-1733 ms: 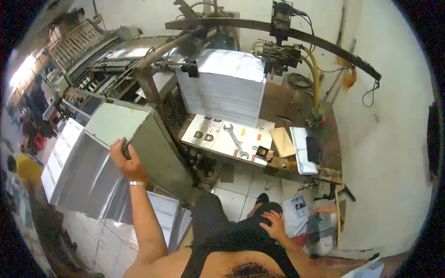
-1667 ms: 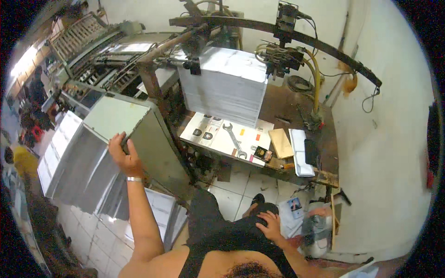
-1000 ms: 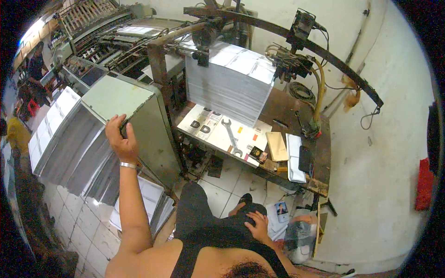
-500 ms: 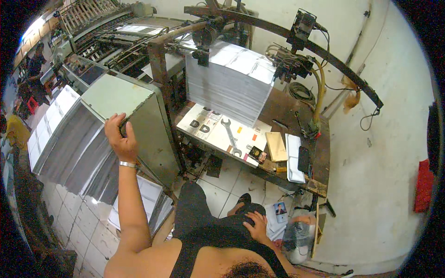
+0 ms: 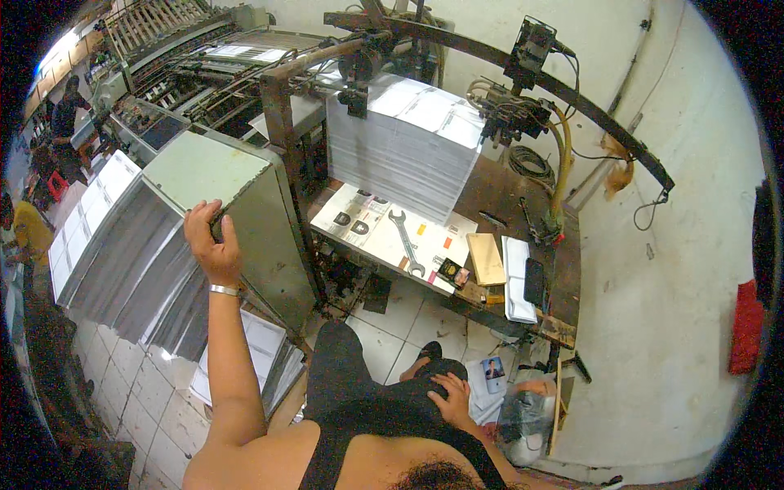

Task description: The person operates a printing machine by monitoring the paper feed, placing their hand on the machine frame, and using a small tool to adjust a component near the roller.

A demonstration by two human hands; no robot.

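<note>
My left hand (image 5: 214,245) rests at the front edge of a pale green metal cabinet (image 5: 208,167), thumb apart from the fingers, with nothing visibly held. Just left of it stands a tall stack of printed sheets (image 5: 122,265). My right hand (image 5: 451,398) lies on my right thigh, its fingers spread and bare. Ahead, another high stack of paper (image 5: 400,151) sits under the feeder head of a printing press (image 5: 220,77). On the bench in front of that stack, a large open-end wrench (image 5: 407,242) lies on a printed sheet (image 5: 359,214), away from both hands.
A tan box (image 5: 487,259), a white folded bundle (image 5: 516,278) and a black phone (image 5: 533,282) lie at the bench's right. A curved metal bar (image 5: 604,110) arches overhead. More paper (image 5: 253,347) sits low by my left arm. Two people work at the far left.
Both my hands stay where they were. At the far left, the person in yellow and the person in dark clothes have shifted slightly.
</note>
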